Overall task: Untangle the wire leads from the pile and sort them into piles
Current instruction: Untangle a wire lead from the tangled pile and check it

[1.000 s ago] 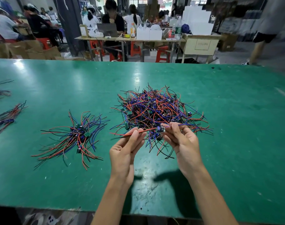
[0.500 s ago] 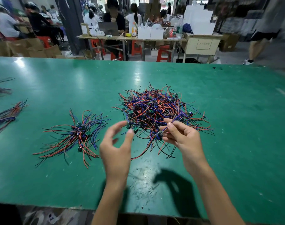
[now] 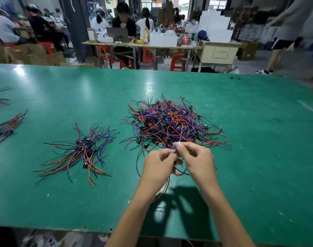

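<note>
Closest, left hand (image 3: pixel 159 164) and right hand (image 3: pixel 196 157) raised together above the green table (image 3: pixel 259 157), fingers of both curled and pinching one wire lead (image 3: pixel 167 186); black and red tails hanging below the palms, probably to let them fall free of each other. Just beyond the knuckles, the tangled pile (image 3: pixel 171 123), not yet sorted. Well to the left of the left hand, the sorted pile (image 3: pixel 81 150), fanned out flat. Further left, more bundles (image 3: pixel 4 128) near the edge.

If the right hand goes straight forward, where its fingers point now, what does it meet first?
Probably the big tangled wire pile, just beyond the right hand, which pinches a blue wire lead. Depth is unclear.
</note>
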`<state>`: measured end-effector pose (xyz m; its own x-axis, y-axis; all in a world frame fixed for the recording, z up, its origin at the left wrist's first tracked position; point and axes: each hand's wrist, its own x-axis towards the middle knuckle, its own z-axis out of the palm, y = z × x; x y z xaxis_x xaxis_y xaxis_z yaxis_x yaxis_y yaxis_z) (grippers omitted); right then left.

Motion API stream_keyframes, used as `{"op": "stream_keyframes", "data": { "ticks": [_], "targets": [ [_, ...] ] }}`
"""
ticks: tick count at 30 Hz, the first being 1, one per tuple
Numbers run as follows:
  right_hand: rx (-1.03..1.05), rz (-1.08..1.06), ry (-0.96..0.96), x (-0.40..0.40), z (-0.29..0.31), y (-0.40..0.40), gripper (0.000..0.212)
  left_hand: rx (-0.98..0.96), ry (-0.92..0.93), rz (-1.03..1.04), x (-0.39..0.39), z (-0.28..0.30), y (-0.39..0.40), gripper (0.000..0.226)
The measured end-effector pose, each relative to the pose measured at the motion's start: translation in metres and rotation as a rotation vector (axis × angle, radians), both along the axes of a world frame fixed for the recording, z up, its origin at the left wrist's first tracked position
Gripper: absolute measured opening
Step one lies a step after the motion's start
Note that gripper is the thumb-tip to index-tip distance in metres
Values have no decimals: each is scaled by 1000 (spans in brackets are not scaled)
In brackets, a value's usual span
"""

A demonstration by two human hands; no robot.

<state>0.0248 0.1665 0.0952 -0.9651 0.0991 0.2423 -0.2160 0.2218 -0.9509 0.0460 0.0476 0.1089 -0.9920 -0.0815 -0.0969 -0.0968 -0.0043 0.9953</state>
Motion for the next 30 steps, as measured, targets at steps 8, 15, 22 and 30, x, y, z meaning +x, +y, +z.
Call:
{"op": "stream_keyframes", "data": {
  "ticks": [8, 15, 22, 30],
  "targets": [
    [9, -40, -65, 0, -9, -8, 20, 101, 15, 56, -1, -9, -3, 22],
    [-289, 80, -227, -4, -2, -21, 28, -11, 119, 90, 2, -11, -2, 33],
    [-396, -65, -267, -21, -7, -24, 34, -110, 160, 13, 6, -16, 0, 34],
    [-377, -231, -302, -43, -14, -21, 25, -156, 104, -51, 14, -31, 3, 30]
  ]
}}
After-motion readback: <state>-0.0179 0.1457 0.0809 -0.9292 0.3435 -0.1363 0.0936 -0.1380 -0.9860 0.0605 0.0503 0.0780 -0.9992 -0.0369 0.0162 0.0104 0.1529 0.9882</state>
